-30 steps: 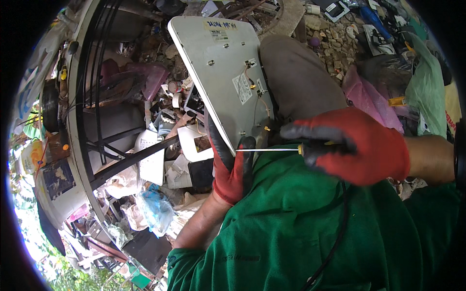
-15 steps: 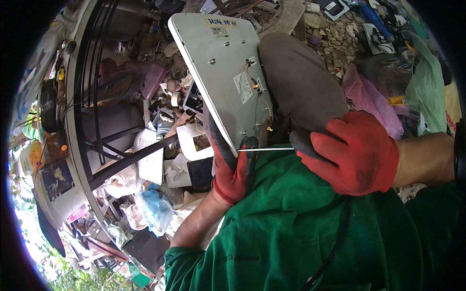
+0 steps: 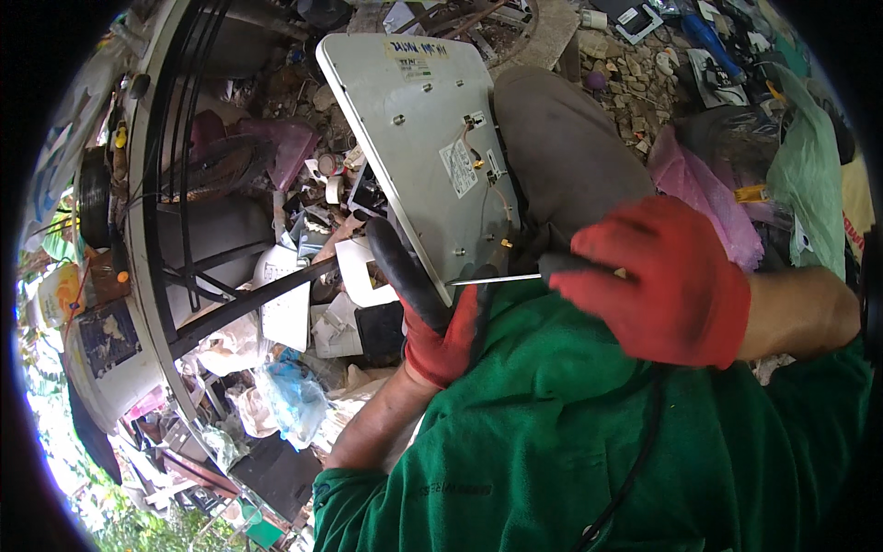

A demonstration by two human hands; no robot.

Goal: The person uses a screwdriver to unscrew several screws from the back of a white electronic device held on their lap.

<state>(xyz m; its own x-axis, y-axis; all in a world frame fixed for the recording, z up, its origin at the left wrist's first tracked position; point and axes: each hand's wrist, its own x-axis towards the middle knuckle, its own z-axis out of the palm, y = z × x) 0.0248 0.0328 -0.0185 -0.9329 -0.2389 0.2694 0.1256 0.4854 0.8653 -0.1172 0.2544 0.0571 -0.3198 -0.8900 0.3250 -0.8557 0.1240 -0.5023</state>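
Note:
A flat off-white panel (image 3: 418,110) with rounded corners, labels and small cables with brass-coloured connectors leans against my leg. My left hand (image 3: 440,336), in a red and black glove, holds its lower corner, fingers along the left edge and thumb over the face. My right hand (image 3: 658,285), gloved alike and a little blurred, grips a screwdriver (image 3: 501,280). Only the thin metal shaft shows; the handle is hidden in the glove. The shaft points left, its tip at the panel's lower edge by my left thumb.
A dark metal frame (image 3: 241,308) stands on the left, with scrap parts and plastic bags (image 3: 292,396) around it. Beyond my knee (image 3: 575,156) lie stones (image 3: 635,87). On the right are a pink bag (image 3: 704,193) and a green bag (image 3: 809,175).
My left fingers have lifted and spread along the panel's edge. My right hand has shifted slightly left and turned its fingers, with the screwdriver still in it. The panel has tilted slightly.

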